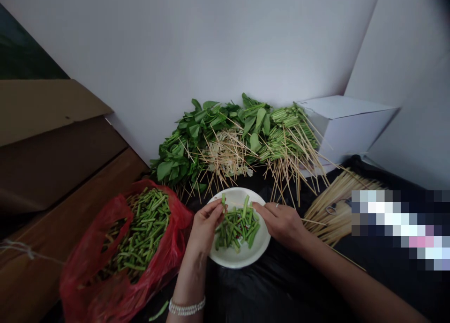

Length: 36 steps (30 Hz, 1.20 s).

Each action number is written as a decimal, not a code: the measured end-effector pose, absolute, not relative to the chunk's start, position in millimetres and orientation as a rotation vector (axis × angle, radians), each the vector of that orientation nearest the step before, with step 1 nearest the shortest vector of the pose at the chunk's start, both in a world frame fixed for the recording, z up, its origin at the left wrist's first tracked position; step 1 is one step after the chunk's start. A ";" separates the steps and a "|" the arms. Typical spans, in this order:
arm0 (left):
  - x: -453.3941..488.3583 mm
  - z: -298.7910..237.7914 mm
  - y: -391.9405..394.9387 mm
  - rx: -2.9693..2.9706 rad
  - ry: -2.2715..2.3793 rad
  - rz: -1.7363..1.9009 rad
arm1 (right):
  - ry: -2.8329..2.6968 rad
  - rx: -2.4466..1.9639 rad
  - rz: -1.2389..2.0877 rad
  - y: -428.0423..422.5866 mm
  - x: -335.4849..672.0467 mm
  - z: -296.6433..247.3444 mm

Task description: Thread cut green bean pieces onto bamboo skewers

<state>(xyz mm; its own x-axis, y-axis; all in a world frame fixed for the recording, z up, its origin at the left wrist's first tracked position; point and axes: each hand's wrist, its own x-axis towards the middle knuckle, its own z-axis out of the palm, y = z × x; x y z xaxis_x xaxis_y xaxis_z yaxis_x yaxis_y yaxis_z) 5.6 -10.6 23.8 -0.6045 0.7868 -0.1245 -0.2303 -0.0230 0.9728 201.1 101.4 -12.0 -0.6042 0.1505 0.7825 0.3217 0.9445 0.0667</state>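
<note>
My left hand (pixel 209 218) is closed in a pinch on a short green bean piece (pixel 223 199), held upright over the left side of a white bowl (pixel 259 253). My right hand (pixel 283 220), with a ring on one finger, is closed around a thin bamboo skewer (pixel 314 221) whose rear end sticks out to the right. At the front of the skewer, a green piece (pixel 246 201) stands over the bowl's right side. Several cut green bean pieces (pixel 234 227) lie in the bowl, covering part of its patterned bottom.
A red plastic bag (pixel 179 215) full of cut green pieces stands to the left. Behind the bowl lie leafy greens (pixel 191 126), pale skewered food (pixel 227 149) and skewered green stems (pixel 281 142). Loose skewers (pixel 333 206) with scissors (pixel 331 209) lie right, near a white box (pixel 355 126).
</note>
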 end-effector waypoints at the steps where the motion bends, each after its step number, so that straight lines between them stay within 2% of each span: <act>1: 7.0 24.6 -11.2 0.533 1.405 1.729 | -2.244 -0.326 -0.252 101.3 200.9 -13.3; 4: 11.1 27.3 -12.0 0.446 1.243 1.702 | -2.286 -0.313 -0.241 101.1 200.4 -16.0; 12: 13.3 29.1 -13.2 0.432 1.195 1.677 | -2.301 -0.322 -0.249 101.3 200.8 -16.1; 26: 14.2 28.3 -13.7 0.465 1.300 1.690 | -2.301 -0.309 -0.281 100.3 200.7 -17.2; 36: 14.6 27.3 -13.3 0.470 1.329 1.656 | -2.346 -0.318 -0.189 97.7 201.1 -17.7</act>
<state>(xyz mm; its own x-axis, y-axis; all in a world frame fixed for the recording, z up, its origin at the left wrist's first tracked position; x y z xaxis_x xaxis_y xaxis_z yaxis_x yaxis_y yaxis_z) 14.6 -13.3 27.3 -0.4945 0.8340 -0.2449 -0.4197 0.0176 0.9075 201.1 97.7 -17.7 -0.6894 0.1723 0.7036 0.2826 0.9583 0.0423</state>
